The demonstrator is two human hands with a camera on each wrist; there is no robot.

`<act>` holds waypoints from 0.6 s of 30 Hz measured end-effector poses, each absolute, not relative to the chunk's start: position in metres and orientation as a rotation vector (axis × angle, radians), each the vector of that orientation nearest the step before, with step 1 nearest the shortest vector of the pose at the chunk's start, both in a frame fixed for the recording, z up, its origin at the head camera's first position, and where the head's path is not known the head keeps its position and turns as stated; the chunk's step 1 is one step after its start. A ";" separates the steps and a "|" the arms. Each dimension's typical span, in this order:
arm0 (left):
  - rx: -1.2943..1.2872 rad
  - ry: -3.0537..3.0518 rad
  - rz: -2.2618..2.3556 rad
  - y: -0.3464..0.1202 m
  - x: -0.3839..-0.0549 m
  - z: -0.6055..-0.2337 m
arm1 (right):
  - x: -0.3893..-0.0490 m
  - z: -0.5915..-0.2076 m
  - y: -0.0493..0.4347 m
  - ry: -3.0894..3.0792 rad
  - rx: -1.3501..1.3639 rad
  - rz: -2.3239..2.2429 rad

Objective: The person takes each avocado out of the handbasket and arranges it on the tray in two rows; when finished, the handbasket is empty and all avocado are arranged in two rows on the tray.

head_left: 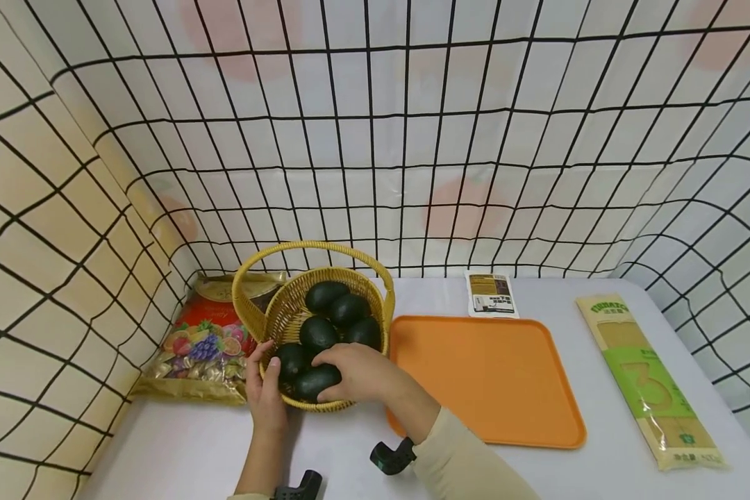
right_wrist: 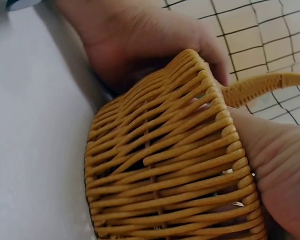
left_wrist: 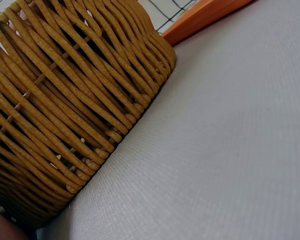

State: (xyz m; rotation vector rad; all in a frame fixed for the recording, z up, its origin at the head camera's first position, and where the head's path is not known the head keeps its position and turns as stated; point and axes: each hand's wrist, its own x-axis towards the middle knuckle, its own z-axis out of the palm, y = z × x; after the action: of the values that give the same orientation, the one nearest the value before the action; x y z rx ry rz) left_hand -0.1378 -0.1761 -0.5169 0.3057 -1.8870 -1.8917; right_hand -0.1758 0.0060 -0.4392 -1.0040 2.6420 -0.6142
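Note:
A yellow wicker basket [head_left: 282,314] with an arched handle holds several dark green avocados [head_left: 327,297]. My left hand [head_left: 267,397] grips the basket's left side, its thumb over the rim and its fingers along the outer wall. Reaching inside from the front right, my right hand [head_left: 364,375] grips the nearest avocado [head_left: 317,384] between thumb and fingers. In the left wrist view, the woven wall [left_wrist: 75,95] fills the upper left. The right wrist view shows the basket's side [right_wrist: 165,165] between both hands; the avocados are hidden there.
An orange tray [head_left: 484,382] lies right of the basket. A red and gold candy bag [head_left: 203,340] is at the left, a small white and brown packet [head_left: 491,295] behind the tray, and a long noodle pack [head_left: 650,382] at far right. Black netting [head_left: 406,167] encloses the table.

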 end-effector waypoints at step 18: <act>0.279 -1.861 -1.841 -0.176 -0.139 -0.519 | -0.155 -0.454 0.027 2.492 -0.737 -1.760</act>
State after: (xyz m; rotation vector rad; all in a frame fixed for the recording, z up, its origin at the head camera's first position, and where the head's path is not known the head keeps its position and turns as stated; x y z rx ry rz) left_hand -0.1393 -0.1756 -0.5187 0.2785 -1.8612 -1.8409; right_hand -0.1547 0.0274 -0.4538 -0.7369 2.4917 -1.7595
